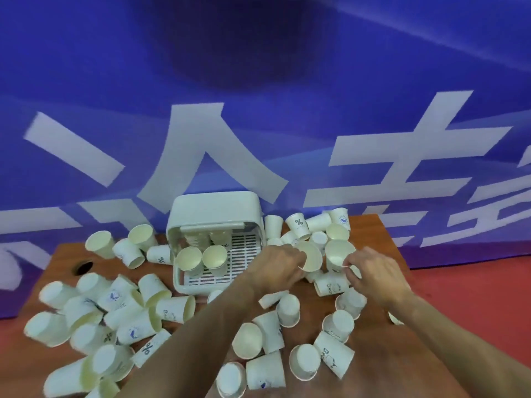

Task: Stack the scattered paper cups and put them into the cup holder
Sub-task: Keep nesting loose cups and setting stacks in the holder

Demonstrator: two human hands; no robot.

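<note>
Head view looks down on my two hands working just right of the cup holder [215,206]. My left hand [280,265] is wrapped round one paper cup [311,258], its mouth tipped toward me, close beside the holder's right wall. My right hand [373,274], further right of the holder, pinches the rim of a second cup [339,255] between thumb and fingertips. Whether the two cups touch, I cannot tell.

These cups should be feather-light and thin-walled. Squeezed at the middle they would likely buckle, so I judge the rolled rim or the stiffer base the safer hold. For nesting they need lining up straight, or they may jam.

By count there is one holder, with two stacks [189,261] standing at the front of its slatted tray and what look like two more behind, blurred. I have two cups in hand. The loose cups [175,307] lie on the table [66,254] left, right and in front of the holder. I would guess several dozen, too overlapped and blurred for an exact tally.
</note>
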